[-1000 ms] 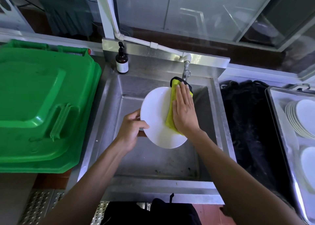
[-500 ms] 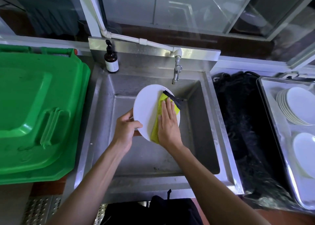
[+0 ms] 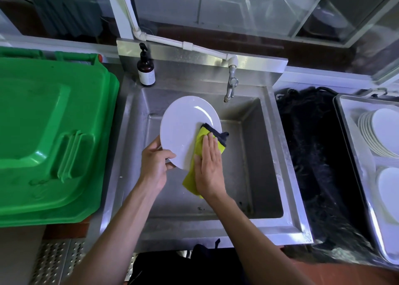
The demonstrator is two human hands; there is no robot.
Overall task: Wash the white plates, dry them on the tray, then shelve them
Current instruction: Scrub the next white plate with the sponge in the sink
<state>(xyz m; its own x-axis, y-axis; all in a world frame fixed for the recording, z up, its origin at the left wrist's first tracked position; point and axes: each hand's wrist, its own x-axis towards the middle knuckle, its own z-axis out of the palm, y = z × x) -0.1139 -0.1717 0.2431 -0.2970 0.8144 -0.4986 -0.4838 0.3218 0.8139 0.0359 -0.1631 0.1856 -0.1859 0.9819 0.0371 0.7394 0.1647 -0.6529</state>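
A white plate (image 3: 183, 127) is held tilted over the steel sink (image 3: 269, 151). My left hand (image 3: 154, 165) grips its lower left rim, thumb on the face. My right hand (image 3: 210, 166) lies flat with straight fingers on a yellow-green cloth with a dark edge (image 3: 216, 140), pressing it against the plate's lower right part. The cloth's lower end hangs below the plate. A metal tray (image 3: 354, 155) at the right holds a leaning stack of white plates (image 3: 382, 131) and one more plate (image 3: 388, 187) in front of it.
A tap (image 3: 231, 86) juts over the sink's back wall, no water seen running. A brown pump bottle (image 3: 146, 69) stands at the back left corner. A green bin lid (image 3: 47, 138) fills the left side. Black netting (image 3: 313, 155) lies between sink and tray.
My right hand has slid the cloth down the plate from its upper edge to the lower right. The left hand has kept its grip on the rim.
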